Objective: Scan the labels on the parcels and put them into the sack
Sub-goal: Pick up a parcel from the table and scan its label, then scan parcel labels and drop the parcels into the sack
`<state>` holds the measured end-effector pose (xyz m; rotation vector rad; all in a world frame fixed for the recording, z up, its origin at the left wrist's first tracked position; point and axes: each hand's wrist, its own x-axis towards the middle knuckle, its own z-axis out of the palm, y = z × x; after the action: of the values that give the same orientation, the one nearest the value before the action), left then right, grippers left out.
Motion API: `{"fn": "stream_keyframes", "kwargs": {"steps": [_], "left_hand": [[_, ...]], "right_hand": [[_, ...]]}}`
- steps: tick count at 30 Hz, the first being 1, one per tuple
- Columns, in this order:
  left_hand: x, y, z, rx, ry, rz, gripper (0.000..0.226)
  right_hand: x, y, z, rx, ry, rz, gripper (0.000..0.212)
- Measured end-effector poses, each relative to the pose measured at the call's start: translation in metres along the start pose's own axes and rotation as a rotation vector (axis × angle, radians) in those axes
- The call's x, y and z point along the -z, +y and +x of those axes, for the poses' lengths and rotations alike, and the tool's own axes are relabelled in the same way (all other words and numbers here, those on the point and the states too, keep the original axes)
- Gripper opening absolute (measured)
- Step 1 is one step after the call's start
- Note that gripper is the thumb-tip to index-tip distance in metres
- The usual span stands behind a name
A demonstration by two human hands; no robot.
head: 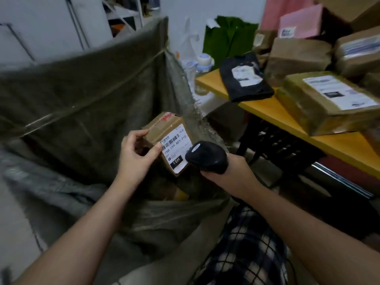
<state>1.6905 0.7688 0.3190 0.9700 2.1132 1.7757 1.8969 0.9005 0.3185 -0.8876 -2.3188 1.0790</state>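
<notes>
Item 1: small cardboard parcel (167, 138), pinched at its upper edge and near corner by the left hand (136, 155), held over the open mouth of the sack (86, 95). White label (176, 148) faces up and toward the scanner.

Item 2: black handheld scanner (207, 157), the right hand (228, 173) wrapped round its grip, head just beside the label's lower right corner.

Step in hand, by judgement: scanning. Advice: keep the thumb off the barcode strip, tilt the label square to the scanner window, draw the scanner back a little so the whole code falls in the beam, hold both steady, then release into the sack.

Item 3: further parcels (327, 99) on the yellow table (287, 118), not yet sacked.
</notes>
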Motion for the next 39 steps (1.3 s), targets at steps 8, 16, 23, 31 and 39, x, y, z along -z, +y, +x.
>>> {"fn": "stream_keyframes", "kwargs": {"steps": [8, 16, 23, 31, 39], "left_hand": [[-0.023, -0.093, 0.042, 0.209, -0.195, 0.57, 0.053], [-0.007, -0.154, 0.016, 0.4, -0.32, 0.829, 0.074], [0.033, -0.174, -0.053, 0.548, -0.482, 1.081, 0.071], [-0.002, -0.108, -0.031, 0.122, -0.388, 0.983, 0.059], [-0.092, 0.036, -0.009, -0.342, -0.382, 0.718, 0.047]], "right_hand": [[-0.069, 0.035, 0.04, -0.079, -0.231, -0.165, 0.023], [-0.092, 0.066, 0.054, -0.071, -0.267, -0.306, 0.042], [-0.11, 0.076, 0.033, -0.076, -0.358, -0.309, 0.027], [-0.069, 0.053, 0.023, -0.006, -0.157, -0.314, 0.028], [0.061, 0.036, -0.02, -0.117, 0.322, -0.169, 0.022]]}}
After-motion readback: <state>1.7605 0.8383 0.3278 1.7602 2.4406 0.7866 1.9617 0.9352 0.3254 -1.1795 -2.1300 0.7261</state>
